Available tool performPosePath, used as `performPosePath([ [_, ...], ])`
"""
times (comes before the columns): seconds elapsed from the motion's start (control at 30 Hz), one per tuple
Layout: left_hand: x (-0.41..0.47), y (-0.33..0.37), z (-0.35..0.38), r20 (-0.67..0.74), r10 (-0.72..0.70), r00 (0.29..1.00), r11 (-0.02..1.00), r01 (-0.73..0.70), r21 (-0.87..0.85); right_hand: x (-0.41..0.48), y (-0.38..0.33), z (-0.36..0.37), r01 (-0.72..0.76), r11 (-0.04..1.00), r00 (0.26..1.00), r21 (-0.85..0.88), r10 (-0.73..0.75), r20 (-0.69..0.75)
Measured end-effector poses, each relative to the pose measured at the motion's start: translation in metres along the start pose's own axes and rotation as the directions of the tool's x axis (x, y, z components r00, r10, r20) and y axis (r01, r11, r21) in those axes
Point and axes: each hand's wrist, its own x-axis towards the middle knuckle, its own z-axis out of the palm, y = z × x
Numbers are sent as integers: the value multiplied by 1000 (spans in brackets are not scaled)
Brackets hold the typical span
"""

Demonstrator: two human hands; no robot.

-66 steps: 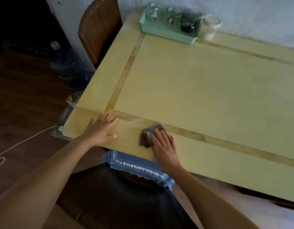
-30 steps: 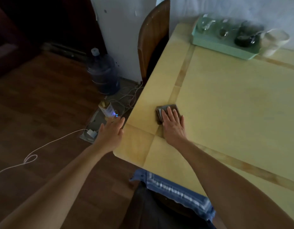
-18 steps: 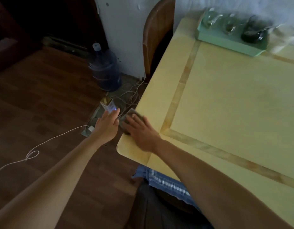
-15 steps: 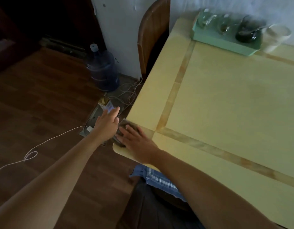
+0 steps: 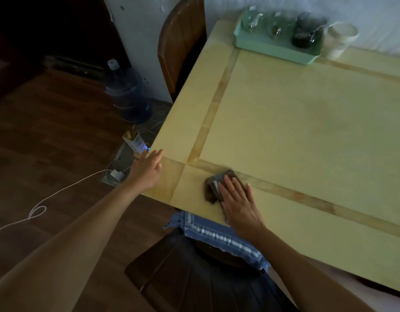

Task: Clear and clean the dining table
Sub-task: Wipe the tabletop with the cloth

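A pale yellow dining table [image 5: 307, 122] with darker inlay strips fills the right side. A dark grey cloth [image 5: 213, 183] lies near the table's near-left corner, on the inlay strip. My right hand [image 5: 238, 202] presses flat on the cloth with straight fingers. My left hand [image 5: 147, 170] is held flat at the table's left edge beside the corner, fingers straight, holding nothing.
A mint green tray [image 5: 275, 47] with glasses and a dark jug stands at the far edge, a white cup [image 5: 338, 40] beside it. A wooden chair [image 5: 181, 39] is at the left side. On the floor are a water bottle [image 5: 127, 93], a power strip and cables.
My right hand slid the cloth from the table's left corner edge back rightward onto the inlay strip. My left hand stayed by the corner edge.
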Motion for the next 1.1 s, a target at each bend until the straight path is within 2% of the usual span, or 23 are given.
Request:
performPosePath([
  [0.17,1,-5,-6,-26,7,1000,1000,-7,1,32,-1,-9,-166,973,986,160,159,53],
  [0.23,-1,-3,-10,-39,14,999,1000,-15,-13,59,-17,-13,-176,967,984,187,167,62],
  [0.33,-1,-1,-16,-35,26,999,1000,-27,-16,86,-66,-15,-31,974,998,226,17,63],
  [0.43,6,1,-16,-1,71,997,997,-71,11,71,-103,-5,203,969,972,142,-216,89],
  [0.5,12,7,-13,23,101,995,994,-102,36,50,-97,4,287,951,947,114,-299,118],
  [0.57,16,14,-9,45,110,993,992,-113,62,29,-76,15,315,946,942,73,-321,95],
  [0.63,18,26,-4,65,121,991,990,-125,68,7,-46,19,249,968,966,44,-251,59],
  [0.77,13,65,11,81,207,975,974,-213,80,-42,23,9,-31,997,998,76,27,53],
  [0.93,-5,140,45,150,386,910,902,-407,145,-99,96,2,-378,901,925,211,378,41],
  [1.1,-35,206,93,233,466,853,846,-507,163,-143,144,0,-500,819,859,281,510,41],
])
